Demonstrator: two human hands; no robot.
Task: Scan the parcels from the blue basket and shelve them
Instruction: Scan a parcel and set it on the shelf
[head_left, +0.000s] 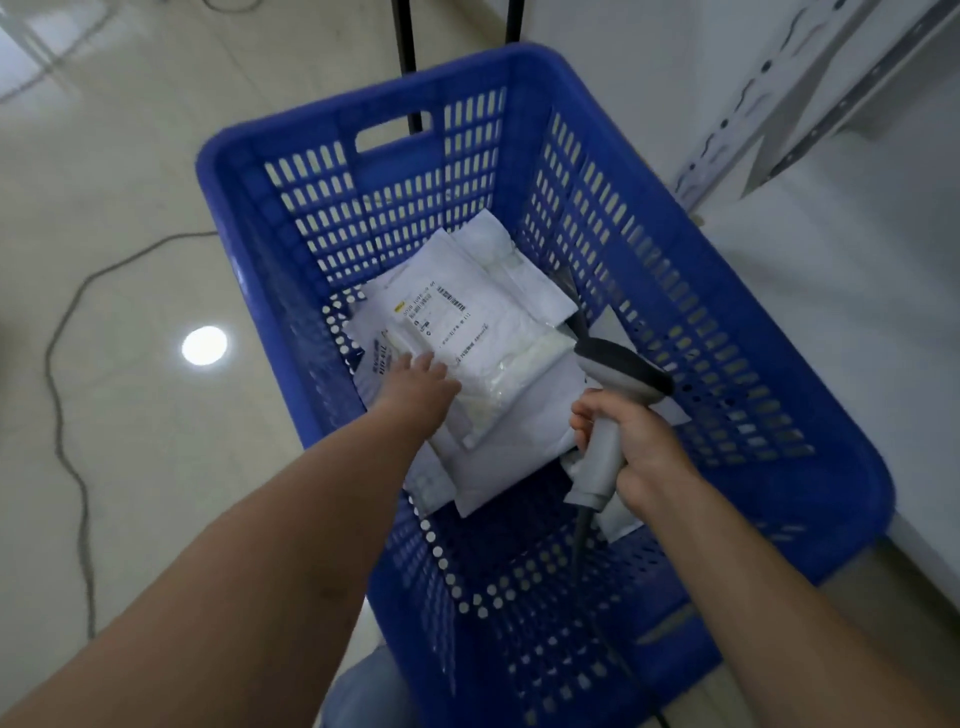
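Since the printed barcode label (451, 300) faced up on the topmost white crinkled plastic mailer parcel (483, 358), no flip looked needed before scanning. Left hand (415, 382) was down inside the deep blue slotted-plastic basket (675, 291), fingers mostly straight and laid on that parcel's near-left edge. They weren't curled round it as far as I could see; my read: pinning it or about to lift.

Right hand (631, 447) was wrapped round the handle of the grey pistol-grip barcode scanner (618, 371). Its head was tipped towards the basket's far wall, over the right edge of the pile. It was probably held ready so its window could meet the label once the parcel was angled. Thin grey scanner cable (581, 540) dropped from the handle butt towards the near wall.

Other flat white mailers (519, 462) lay overlapped under the top one, on the far half of the basket floor, below the wall with the handle cut-out. Judgement: none of these shelved yet.

Materials:
- Mailer film was thin, glossy and wrinkled. Contents looked soft and lumpy, so expect sag if lifted by one edge.
- Basket was rigid moulded plastic with oblong slots up the walls, round holes in the floor and a thick rounded rim.
- Scanner was smooth hard plastic, light handle, darker head.

Off the basket's right rim stood a white perforated metal shelf upright (724, 130). Off the left rim a dark loose cable (49, 358) snaked over the glossy pale tiled floor (130, 156).
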